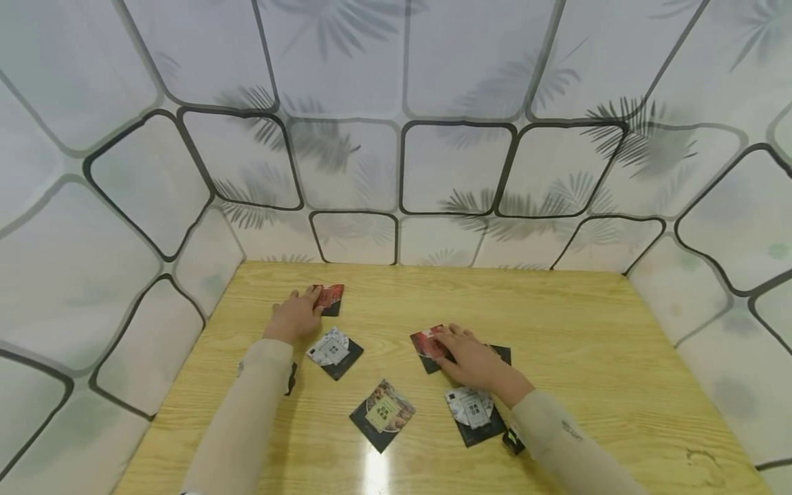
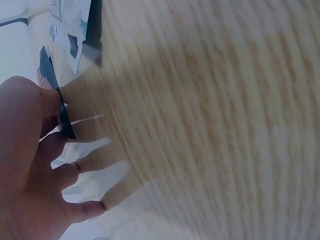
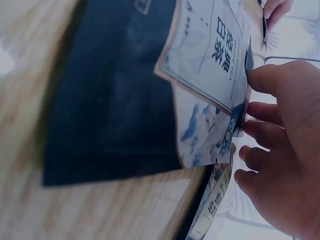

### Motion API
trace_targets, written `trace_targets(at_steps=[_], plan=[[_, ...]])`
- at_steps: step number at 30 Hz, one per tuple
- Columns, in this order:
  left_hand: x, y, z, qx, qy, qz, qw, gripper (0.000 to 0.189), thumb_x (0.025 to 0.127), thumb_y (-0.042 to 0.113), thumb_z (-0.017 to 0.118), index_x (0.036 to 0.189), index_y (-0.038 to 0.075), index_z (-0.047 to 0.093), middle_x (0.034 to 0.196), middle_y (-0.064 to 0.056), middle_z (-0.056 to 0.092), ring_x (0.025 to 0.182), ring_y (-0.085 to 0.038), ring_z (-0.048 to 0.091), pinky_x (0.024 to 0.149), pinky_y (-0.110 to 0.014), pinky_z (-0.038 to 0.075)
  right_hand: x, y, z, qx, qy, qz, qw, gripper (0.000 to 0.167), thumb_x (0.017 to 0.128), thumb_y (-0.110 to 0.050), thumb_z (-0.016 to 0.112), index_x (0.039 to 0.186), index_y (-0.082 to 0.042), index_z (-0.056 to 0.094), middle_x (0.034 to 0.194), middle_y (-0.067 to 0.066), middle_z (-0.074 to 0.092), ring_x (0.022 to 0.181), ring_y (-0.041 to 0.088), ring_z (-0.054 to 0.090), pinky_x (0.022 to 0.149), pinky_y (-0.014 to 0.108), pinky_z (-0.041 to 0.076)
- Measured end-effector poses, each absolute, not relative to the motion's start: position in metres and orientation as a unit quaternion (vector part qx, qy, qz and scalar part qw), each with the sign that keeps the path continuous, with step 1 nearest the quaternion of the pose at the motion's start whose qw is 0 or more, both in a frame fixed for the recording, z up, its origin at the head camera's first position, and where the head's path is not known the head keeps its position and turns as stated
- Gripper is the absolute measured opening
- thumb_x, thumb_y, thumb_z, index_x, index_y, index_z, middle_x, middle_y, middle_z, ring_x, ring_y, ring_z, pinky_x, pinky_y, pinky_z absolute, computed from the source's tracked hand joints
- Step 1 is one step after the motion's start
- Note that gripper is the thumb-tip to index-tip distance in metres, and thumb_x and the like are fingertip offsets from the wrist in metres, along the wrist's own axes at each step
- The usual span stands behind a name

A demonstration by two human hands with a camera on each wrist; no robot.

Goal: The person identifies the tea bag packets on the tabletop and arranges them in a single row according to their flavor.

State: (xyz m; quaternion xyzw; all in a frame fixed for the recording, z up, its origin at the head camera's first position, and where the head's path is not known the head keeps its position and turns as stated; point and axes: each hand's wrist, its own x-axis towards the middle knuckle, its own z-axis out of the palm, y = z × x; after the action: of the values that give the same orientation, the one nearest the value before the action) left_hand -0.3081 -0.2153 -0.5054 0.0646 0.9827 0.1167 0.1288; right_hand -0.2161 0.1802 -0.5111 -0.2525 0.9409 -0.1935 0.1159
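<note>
My left hand [image 1: 293,316] pinches a red and black tea packet [image 1: 331,297] at the far left of the table. In the left wrist view the dark edge of that packet [image 2: 57,100] stands tilted up between thumb and index finger, the other fingers spread over the wood. Nearer the middle, my right hand [image 1: 475,361] pinches another red and black tea packet [image 1: 423,344] by its right side. Just below that hand lies a white and black tea packet [image 1: 475,412], large in the right wrist view. A further dark packet [image 1: 502,353] is partly hidden behind the right hand.
Between the arms a brown-patterned packet [image 1: 382,416] lies flat, with another white and black packet [image 1: 334,352] right of the left hand. The wooden table [image 1: 588,330] meets patterned cloth walls [image 1: 458,165] at the back and both sides.
</note>
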Motion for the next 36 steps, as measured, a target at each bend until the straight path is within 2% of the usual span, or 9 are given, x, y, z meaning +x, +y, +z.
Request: trace_targets(at_steps=[9, 13, 17, 25, 36], plan=[[-0.306, -0.214, -0.504, 0.066, 0.984, 0.112, 0.125, 0.061, 0.114, 0.031, 0.036, 0.169, 0.010, 0.023, 0.175, -0.019, 0.022, 0.157, -0.055, 0.020, 0.114, -0.084, 0.027, -0.218, 0.175, -0.511, -0.245, 0.947, -0.176, 0.110, 0.057, 0.111, -0.036, 0.055, 0.162, -0.012, 0.045, 0.169, 0.020, 0.038, 0.159, 0.049, 0.026, 0.125, 0.068, 0.029], [-0.307, -0.213, -0.505, 0.066, 0.983, 0.114, 0.125, 0.061, 0.114, 0.031, 0.035, 0.169, 0.011, 0.022, 0.175, -0.018, 0.022, 0.158, -0.055, 0.019, 0.115, -0.084, 0.026, -0.220, 0.170, -0.509, -0.253, 0.948, -0.164, 0.103, 0.057, 0.111, -0.037, 0.054, 0.161, -0.012, 0.046, 0.167, 0.021, 0.040, 0.158, 0.050, 0.027, 0.127, 0.068, 0.025], [-0.307, -0.214, -0.505, 0.065, 0.984, 0.110, 0.124, 0.061, 0.114, 0.031, 0.035, 0.170, 0.012, 0.021, 0.175, -0.017, 0.021, 0.158, -0.054, 0.019, 0.116, -0.083, 0.025, -0.224, 0.163, -0.508, -0.262, 0.949, -0.150, 0.087, 0.056, 0.110, -0.038, 0.056, 0.159, -0.010, 0.049, 0.165, 0.022, 0.043, 0.156, 0.052, 0.029, 0.126, 0.068, 0.026], [-0.306, -0.216, -0.505, 0.086, 0.983, 0.120, 0.106, 0.060, 0.113, 0.029, 0.037, 0.168, 0.008, 0.025, 0.173, -0.021, 0.025, 0.158, -0.055, 0.018, 0.119, -0.083, 0.016, -0.231, 0.147, -0.512, -0.246, 0.955, -0.146, 0.074, 0.058, 0.109, -0.042, 0.056, 0.157, -0.010, 0.051, 0.164, 0.018, 0.047, 0.158, 0.048, 0.030, 0.128, 0.064, 0.026], [-0.304, -0.218, -0.505, 0.077, 0.979, 0.146, 0.122, 0.061, 0.114, 0.030, 0.035, 0.170, 0.010, 0.021, 0.176, -0.020, 0.018, 0.159, -0.056, 0.013, 0.117, -0.087, 0.012, -0.246, 0.119, -0.520, -0.230, 0.957, -0.158, 0.076, 0.057, 0.110, -0.047, 0.051, 0.160, -0.020, 0.049, 0.167, 0.016, 0.042, 0.161, 0.045, 0.022, 0.132, 0.061, 0.018]])
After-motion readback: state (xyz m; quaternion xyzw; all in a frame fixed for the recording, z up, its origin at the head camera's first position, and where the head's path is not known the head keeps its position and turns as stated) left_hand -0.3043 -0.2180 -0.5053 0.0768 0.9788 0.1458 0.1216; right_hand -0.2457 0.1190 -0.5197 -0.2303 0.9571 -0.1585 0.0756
